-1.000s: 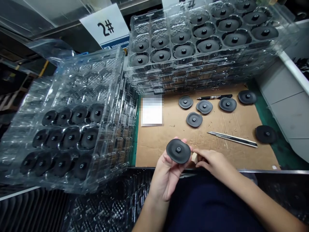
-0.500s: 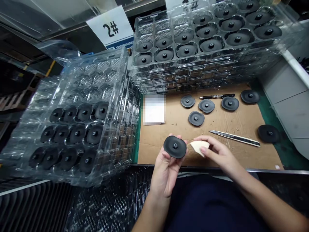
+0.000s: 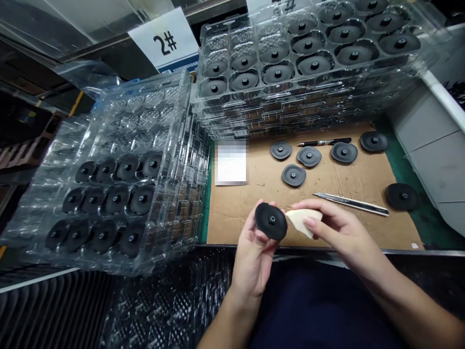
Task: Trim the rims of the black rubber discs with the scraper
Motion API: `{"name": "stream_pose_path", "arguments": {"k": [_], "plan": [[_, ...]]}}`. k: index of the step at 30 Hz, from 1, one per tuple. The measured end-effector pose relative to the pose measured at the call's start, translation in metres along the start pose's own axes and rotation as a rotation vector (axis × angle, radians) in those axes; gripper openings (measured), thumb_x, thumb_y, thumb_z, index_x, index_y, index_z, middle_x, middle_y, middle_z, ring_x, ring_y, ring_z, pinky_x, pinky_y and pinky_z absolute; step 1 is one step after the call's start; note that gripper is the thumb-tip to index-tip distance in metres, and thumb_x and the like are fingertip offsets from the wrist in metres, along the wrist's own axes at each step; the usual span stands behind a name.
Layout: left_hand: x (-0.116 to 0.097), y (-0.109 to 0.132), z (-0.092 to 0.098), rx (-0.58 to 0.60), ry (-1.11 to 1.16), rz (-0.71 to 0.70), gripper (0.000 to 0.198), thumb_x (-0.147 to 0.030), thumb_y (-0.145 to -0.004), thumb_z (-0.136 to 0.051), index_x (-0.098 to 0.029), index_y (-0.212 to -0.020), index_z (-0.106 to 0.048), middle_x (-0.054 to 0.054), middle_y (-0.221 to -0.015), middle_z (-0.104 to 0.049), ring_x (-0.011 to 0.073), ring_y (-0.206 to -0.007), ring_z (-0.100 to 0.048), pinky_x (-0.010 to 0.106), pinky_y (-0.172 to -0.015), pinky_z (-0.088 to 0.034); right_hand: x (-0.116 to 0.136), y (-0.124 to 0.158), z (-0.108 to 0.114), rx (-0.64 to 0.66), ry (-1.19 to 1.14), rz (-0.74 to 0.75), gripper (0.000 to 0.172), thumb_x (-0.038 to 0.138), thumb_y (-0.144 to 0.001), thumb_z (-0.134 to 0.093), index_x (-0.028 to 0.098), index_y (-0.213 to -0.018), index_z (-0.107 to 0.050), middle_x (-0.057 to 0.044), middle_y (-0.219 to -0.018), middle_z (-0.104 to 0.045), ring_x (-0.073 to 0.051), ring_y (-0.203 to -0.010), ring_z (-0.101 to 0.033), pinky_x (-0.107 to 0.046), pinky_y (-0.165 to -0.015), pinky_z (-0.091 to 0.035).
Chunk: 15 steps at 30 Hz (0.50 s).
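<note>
The left hand (image 3: 255, 257) holds the disc (image 3: 266, 228) near its edge. The right hand (image 3: 337, 227) pinches the pale wedge (image 3: 302, 221) just beside the disc. The knife (image 3: 351, 204) lies beyond the right hand.

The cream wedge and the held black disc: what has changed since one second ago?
The right hand has turned the cream wedge, edge-on before, so its broad face shows; the left hand has tilted the black disc. Both holds remain. The pen and knife stayed put.

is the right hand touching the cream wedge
Touching: the head view shows the right hand holding the cream wedge, its thumb overlapping the wedge's face with no gap.
</note>
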<state>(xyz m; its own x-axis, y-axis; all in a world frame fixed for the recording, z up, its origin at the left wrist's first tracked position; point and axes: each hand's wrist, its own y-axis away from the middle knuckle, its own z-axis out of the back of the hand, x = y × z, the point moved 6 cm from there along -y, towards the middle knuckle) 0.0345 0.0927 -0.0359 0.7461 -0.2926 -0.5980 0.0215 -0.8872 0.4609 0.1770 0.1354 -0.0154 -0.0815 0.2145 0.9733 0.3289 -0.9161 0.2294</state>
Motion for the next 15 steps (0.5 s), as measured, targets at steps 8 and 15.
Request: {"name": "stream_pose_path", "arguments": {"k": [8, 15], "plan": [[0.001, 0.003, -0.005, 0.004, -0.080, -0.022, 0.045, -0.024, -0.079, -0.065, -0.026, -0.123, -0.055, 0.007, -0.124, -0.060, 0.0242, -0.113, -0.057, 0.032, -0.094, -0.048, 0.062, 0.010, -0.037, 0.110, 0.498, 0.508, 0.025, 0.010, -0.088, -0.048, 0.017, -0.108, -0.060, -0.004, -0.089, -0.063, -0.015, -0.081, -0.055, -0.029, -0.075, -0.046], [-0.004, 0.006, -0.009, 0.002, -0.081, -0.033, 0.047, -0.021, -0.074, -0.070, -0.027, -0.119, -0.058, 0.004, -0.118, -0.064, 0.0222, -0.109, -0.060, 0.029, -0.094, -0.049, 0.069, 0.013, -0.034, 0.093, 0.472, 0.581, 0.025, 0.009, -0.088, -0.048, 0.016, -0.110, -0.057, -0.005, -0.092, -0.063, -0.015, -0.083, -0.055, -0.029, -0.077, -0.047]]}}
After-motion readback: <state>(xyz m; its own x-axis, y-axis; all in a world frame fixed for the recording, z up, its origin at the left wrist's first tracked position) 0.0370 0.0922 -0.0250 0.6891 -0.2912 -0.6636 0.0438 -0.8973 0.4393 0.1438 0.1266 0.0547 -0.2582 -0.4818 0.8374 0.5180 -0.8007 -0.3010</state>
